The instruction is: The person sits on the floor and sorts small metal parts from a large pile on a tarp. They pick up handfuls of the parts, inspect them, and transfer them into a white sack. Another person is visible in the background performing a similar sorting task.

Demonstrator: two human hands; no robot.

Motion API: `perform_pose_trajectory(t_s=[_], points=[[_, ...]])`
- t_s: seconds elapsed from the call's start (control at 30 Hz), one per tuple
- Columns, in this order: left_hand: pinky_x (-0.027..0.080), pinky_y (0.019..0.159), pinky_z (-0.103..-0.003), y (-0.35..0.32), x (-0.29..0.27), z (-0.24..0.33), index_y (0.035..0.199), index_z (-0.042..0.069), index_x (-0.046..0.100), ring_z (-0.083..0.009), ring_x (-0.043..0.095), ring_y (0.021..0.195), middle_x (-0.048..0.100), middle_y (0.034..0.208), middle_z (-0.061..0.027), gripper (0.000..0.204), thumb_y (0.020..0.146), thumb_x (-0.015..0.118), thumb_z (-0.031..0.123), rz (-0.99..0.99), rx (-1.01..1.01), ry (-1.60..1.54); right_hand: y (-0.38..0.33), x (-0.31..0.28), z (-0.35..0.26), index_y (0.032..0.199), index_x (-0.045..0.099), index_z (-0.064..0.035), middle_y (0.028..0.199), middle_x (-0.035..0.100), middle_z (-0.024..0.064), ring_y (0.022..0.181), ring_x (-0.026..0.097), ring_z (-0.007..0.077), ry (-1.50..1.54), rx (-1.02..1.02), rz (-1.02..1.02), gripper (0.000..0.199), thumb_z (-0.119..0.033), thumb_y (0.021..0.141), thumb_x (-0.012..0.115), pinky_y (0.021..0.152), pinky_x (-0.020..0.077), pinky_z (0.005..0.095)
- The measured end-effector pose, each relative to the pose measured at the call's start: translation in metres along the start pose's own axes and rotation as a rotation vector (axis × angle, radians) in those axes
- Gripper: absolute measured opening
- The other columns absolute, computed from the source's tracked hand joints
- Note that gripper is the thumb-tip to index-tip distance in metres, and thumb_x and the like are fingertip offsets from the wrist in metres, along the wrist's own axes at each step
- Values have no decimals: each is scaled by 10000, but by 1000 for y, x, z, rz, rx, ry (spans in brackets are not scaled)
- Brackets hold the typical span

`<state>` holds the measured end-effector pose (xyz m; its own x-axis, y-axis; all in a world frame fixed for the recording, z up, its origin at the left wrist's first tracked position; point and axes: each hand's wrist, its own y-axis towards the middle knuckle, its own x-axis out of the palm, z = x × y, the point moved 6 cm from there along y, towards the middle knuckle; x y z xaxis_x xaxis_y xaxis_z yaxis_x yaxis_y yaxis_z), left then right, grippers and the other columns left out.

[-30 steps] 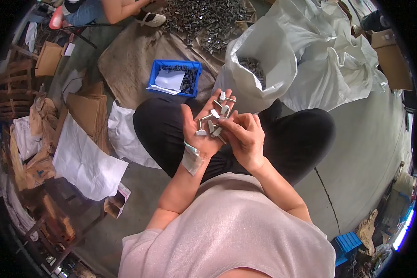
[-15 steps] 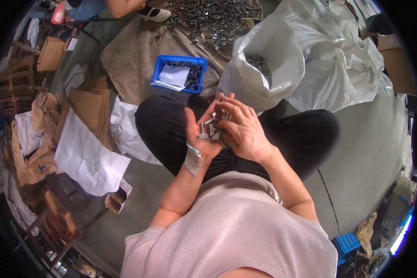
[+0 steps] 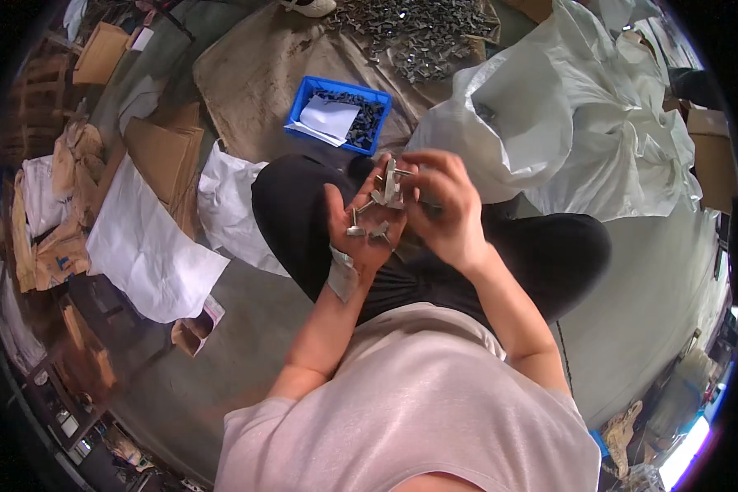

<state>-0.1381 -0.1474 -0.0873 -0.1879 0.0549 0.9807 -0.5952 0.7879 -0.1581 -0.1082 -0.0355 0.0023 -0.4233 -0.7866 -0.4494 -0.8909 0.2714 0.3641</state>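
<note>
In the head view, the left hand [image 3: 366, 221] lies palm up above the person's crossed legs, its thumb apart from the fingers and the palm spread under several small metal pieces. Each looks like a short bar with a thin pin standing out from it. The upper metal piece [image 3: 392, 182] lies over the fingers; its bar's long axis runs away from the person, nearly straight up the view, and its pin points right, toward the right hand [image 3: 451, 209]. Close below it, a thin pin [image 3: 366, 207] slants from lower left to upper right. The left metal piece [image 3: 355, 231] rests near the base of the thumb, its bar lying crosswise and its pin pointing away from the person. The lower metal piece [image 3: 379, 230] sits on the palm, its bar slanted.

The right hand is bent, fingers and thumb curled toward the upper piece's pin; whether they pinch it cannot be told. Beyond the knees, a blue bin [image 3: 348, 84] holds dark parts [image 3: 366, 125] and a white paper [image 3: 330, 119]. Farther off lies a pile of metal parts [image 3: 422, 37], with a white sack [image 3: 541, 123] to the right.
</note>
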Motion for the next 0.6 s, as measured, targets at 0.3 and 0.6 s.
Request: perform_pose_trajectory(t_s=[0.3, 0.6], points=[[251, 1112, -460, -6, 22, 29, 1428, 20, 253, -316, 295, 1350, 269, 1481, -154, 910, 831, 408, 690, 52, 199, 128, 46, 20, 48, 1126, 604, -63, 1080, 593, 133, 1016, 580, 303, 31, 301, 128, 355, -105, 784, 684, 834, 479, 367], [228, 1128, -459, 6, 29, 28, 1433, 21, 228, -314, 233, 1377, 226, 1495, -167, 979, 779, 466, 710, 36, 226, 167, -38, 27, -8, 857, 623, -20, 794, 600, 106, 724, 575, 265, 104, 125, -80, 174, -43, 717, 724, 643, 458, 343]])
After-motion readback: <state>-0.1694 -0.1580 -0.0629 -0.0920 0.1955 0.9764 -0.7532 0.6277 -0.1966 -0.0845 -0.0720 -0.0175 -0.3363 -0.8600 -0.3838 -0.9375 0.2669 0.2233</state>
